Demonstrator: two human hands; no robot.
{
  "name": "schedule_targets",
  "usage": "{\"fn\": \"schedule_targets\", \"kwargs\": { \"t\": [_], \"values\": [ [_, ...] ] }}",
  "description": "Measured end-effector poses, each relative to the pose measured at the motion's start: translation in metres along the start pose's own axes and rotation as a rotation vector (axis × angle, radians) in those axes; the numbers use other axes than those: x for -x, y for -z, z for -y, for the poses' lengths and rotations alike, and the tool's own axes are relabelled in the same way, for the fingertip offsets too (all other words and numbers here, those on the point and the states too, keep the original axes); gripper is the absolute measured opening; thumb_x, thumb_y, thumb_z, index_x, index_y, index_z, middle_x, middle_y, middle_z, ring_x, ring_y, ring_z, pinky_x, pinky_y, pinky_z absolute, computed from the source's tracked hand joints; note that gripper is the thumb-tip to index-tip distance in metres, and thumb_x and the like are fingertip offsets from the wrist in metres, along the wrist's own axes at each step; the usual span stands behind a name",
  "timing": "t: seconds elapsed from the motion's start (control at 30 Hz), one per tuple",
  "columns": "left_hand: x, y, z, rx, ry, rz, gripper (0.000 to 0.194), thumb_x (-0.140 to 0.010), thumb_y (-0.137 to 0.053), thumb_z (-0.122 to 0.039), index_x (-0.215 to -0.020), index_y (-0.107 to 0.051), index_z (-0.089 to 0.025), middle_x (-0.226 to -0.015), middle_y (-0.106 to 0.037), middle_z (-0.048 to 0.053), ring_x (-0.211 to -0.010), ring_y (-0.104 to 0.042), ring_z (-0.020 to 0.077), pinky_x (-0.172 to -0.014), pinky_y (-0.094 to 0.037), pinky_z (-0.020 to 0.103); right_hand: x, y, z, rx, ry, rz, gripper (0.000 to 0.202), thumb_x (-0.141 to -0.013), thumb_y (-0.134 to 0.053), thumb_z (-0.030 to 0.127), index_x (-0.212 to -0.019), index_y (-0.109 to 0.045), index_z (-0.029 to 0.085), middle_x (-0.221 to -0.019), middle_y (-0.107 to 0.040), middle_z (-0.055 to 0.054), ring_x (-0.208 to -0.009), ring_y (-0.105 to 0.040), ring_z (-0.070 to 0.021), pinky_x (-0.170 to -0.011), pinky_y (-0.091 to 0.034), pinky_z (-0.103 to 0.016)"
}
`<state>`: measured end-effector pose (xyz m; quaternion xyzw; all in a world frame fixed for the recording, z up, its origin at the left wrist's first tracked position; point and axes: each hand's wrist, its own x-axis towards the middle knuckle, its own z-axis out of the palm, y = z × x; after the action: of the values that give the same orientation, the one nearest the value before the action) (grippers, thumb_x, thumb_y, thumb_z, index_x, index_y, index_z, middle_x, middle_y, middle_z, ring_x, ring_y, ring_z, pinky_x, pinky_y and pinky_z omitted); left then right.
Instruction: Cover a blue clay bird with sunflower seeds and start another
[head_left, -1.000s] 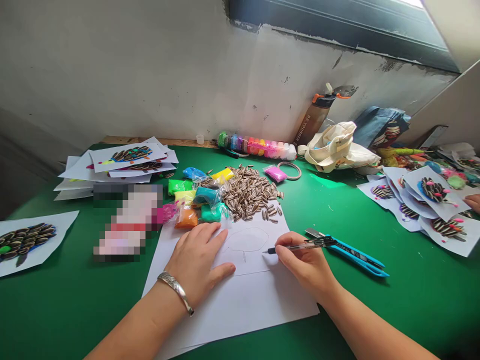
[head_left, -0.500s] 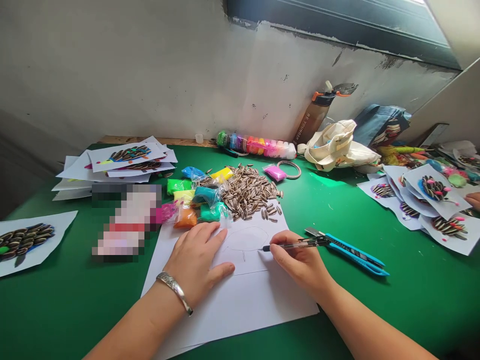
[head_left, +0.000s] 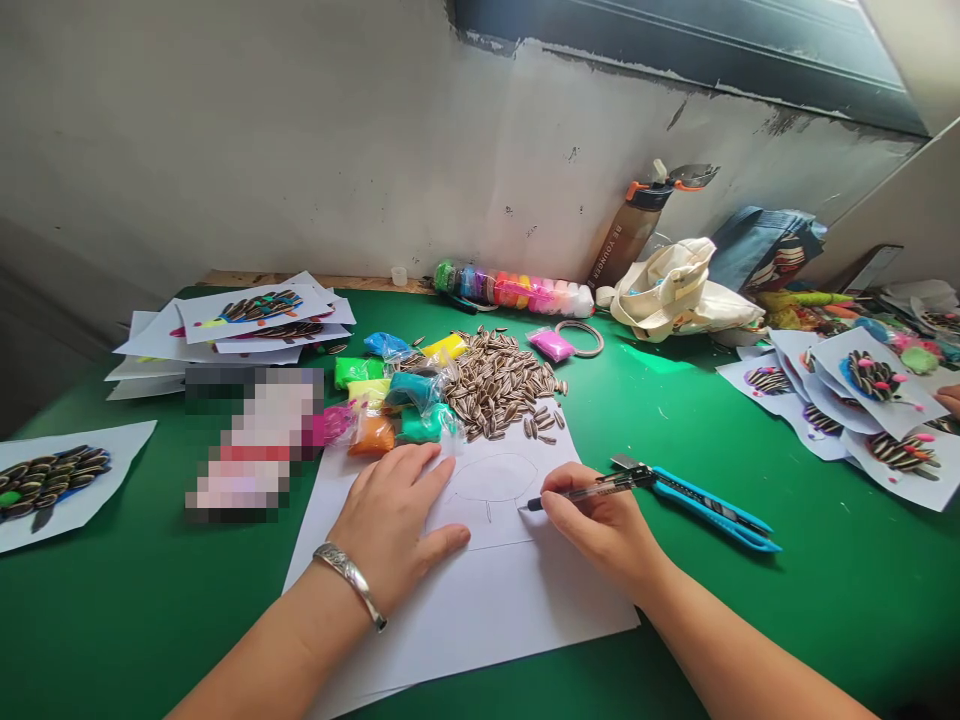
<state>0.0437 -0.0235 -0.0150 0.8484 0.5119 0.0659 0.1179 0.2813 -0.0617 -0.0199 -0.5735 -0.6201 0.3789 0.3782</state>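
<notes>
A black pen (head_left: 600, 489) is pinched in my right hand (head_left: 596, 515), its tip on a white sheet of paper (head_left: 480, 610). Thin lines on the sheet form an oval outline with a short leg under it, and the tip rests by its lower right. My left hand (head_left: 405, 510), with a silver bracelet (head_left: 349, 580) at the wrist, lies flat on the paper left of the drawing, fingers spread. Just beyond the sheet is a pile of striped sunflower seeds (head_left: 499, 385). Small bags of coloured clay (head_left: 373, 434) lie left of the seeds.
A blue utility knife (head_left: 712, 510) lies right of my right hand. Cards with seed pictures stand stacked at the left (head_left: 240, 310) and right (head_left: 874, 385). Behind are a brown bottle (head_left: 626, 235) and a cream cloth bag (head_left: 675, 285). Another person's hand (head_left: 951, 398) shows at the right edge.
The pen tip has moved slightly down, leaving a short line beneath the oval's right side. My left hand stays in place.
</notes>
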Motion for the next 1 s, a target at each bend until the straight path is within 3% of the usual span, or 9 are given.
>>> {"fn": "schedule_targets", "kwargs": {
  "t": [0.43,0.67,1.0],
  "values": [
    [0.0001,0.0022,-0.001,0.003,0.003,0.016,0.055,-0.077,-0.059,-0.049,-0.126,-0.055,-0.025,-0.135,-0.051,0.008,-0.124,-0.042,0.031,-0.1,-0.037,0.048,-0.0008,-0.0018,-0.003,-0.051,-0.034,-0.043,0.01,-0.082,-0.054,0.024,-0.075,-0.058,0.018,-0.064,-0.049,0.001,-0.055,-0.042,-0.0104,-0.05,-0.033,-0.023],
    [-0.0001,0.0004,0.0003,0.012,-0.008,0.0,0.055,-0.076,-0.059,-0.049,-0.126,-0.055,-0.025,-0.134,-0.052,0.009,-0.123,-0.043,0.0312,-0.1,-0.037,0.049,-0.0011,0.0008,0.0007,-0.056,-0.046,-0.005,0.012,-0.078,-0.054,0.022,-0.067,-0.056,0.018,-0.059,-0.047,0.002,-0.053,-0.041,-0.0106,-0.048,-0.032,-0.023],
    [-0.001,0.0037,-0.0025,0.006,0.012,0.024,0.055,-0.076,-0.06,-0.048,-0.126,-0.056,-0.025,-0.134,-0.052,0.008,-0.123,-0.043,0.0312,-0.1,-0.037,0.049,-0.0008,0.0009,-0.0002,-0.054,-0.043,0.002,0.01,-0.08,-0.053,0.022,-0.072,-0.058,0.018,-0.063,-0.05,0.001,-0.056,-0.043,-0.0108,-0.05,-0.033,-0.024]
  ]
}}
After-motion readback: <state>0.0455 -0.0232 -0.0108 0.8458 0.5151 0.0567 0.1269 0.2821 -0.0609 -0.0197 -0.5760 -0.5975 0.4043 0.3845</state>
